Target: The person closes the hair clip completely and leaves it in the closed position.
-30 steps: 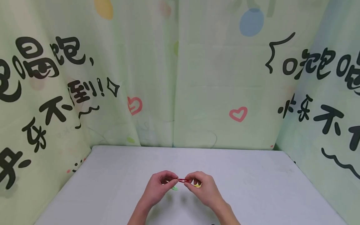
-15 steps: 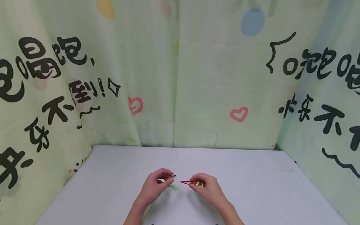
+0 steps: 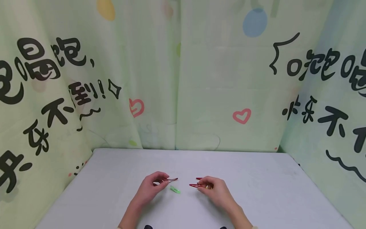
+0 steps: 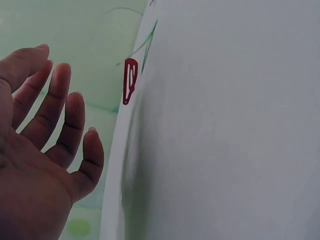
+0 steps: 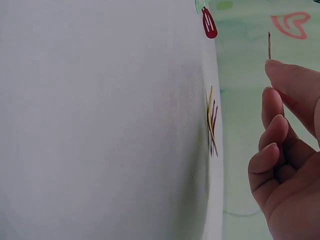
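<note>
My right hand (image 3: 215, 189) pinches a red snap hair clip (image 3: 195, 185) between thumb and index finger; in the right wrist view the clip (image 5: 269, 46) shows edge-on. Beneath that hand lie a yellow hair clip (image 5: 210, 115) and dark red ones, partly hidden in the head view. My left hand (image 3: 151, 186) has its fingers spread and holds nothing. Another red hair clip (image 4: 130, 81) overlaps its fingertips in the head view, but a gap separates them in the left wrist view. A green hair clip (image 3: 175, 190) lies on the table between the hands.
The white tabletop (image 3: 128, 162) stretches out around both hands. Pale green curtains (image 3: 206, 95) with black characters and hearts hang behind the table and along both sides. Small dark shapes (image 3: 148, 227) show at the bottom edge of the head view.
From both hands meeting at a red clip, they have drawn apart, the left moving left. The right keeps a red clip; the green clip and another red one now show more fully.
</note>
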Tool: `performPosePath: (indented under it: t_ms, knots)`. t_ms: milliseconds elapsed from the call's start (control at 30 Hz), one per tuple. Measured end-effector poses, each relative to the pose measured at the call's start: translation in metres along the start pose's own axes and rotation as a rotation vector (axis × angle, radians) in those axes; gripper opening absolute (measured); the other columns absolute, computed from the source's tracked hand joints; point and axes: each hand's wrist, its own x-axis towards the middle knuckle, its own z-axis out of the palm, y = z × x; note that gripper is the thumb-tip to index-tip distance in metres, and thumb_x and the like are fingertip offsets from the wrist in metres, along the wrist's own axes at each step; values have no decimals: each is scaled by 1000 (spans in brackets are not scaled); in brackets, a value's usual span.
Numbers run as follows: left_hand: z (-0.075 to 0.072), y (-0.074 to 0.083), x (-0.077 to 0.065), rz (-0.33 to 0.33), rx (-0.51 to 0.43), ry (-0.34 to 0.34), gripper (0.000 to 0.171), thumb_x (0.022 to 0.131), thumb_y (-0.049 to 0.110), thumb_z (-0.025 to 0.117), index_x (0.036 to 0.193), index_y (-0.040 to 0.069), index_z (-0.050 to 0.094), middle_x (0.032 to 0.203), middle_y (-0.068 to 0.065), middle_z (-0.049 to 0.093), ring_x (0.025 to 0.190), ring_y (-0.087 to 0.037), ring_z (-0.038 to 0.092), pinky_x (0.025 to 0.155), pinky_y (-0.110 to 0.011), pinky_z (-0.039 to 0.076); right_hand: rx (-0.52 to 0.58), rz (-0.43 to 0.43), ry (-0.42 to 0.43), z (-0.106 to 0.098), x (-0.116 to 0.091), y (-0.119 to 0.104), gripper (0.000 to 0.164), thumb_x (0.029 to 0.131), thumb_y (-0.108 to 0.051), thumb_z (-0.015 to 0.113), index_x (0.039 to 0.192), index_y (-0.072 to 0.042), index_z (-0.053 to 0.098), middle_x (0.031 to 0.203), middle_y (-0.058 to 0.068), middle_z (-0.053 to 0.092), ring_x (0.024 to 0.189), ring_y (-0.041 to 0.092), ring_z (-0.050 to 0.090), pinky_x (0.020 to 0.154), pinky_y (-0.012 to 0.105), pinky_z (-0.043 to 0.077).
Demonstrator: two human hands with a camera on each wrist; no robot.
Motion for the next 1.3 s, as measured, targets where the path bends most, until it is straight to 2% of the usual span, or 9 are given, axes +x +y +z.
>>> performPosePath:
  t_ms: [267,400,633,933,1300]
  knots:
    - [-5,-7,2,15,-24,-69,21,91,9,75,111,6,70,96,-1,69,86,-17,62,77,-30,50,6,48,-39,-6,-2,13,12,83,-7,81,88,-15,74,71,-6,57,61,6,47,55,21,39]
    - [-5,-11,5,20,27,-106,19,90,9,76,109,9,71,94,1,68,86,-16,62,78,-28,50,-15,66,-60,-7,-3,16,13,83,-8,81,89,-16,73,70,-6,57,62,6,48,56,22,39]
    - [-5,-17,9,29,119,-141,17,90,9,76,107,10,71,92,4,66,84,-16,62,70,-28,51,-52,81,-77,-11,-4,19,13,81,-9,83,89,-14,73,71,-5,56,64,8,48,57,23,39]
    - [-2,-17,14,18,195,-200,17,88,6,77,103,12,72,88,8,66,84,-15,59,75,-29,48,-98,99,-92,-13,-6,24,14,81,-11,84,88,-15,73,70,-6,54,62,8,46,57,24,38]
    - [2,-16,16,75,247,-242,15,85,6,77,95,16,74,85,8,65,76,-10,53,69,-26,43,-106,88,-110,-14,-9,28,14,80,-7,83,87,-13,72,71,-5,52,61,7,46,56,24,38]
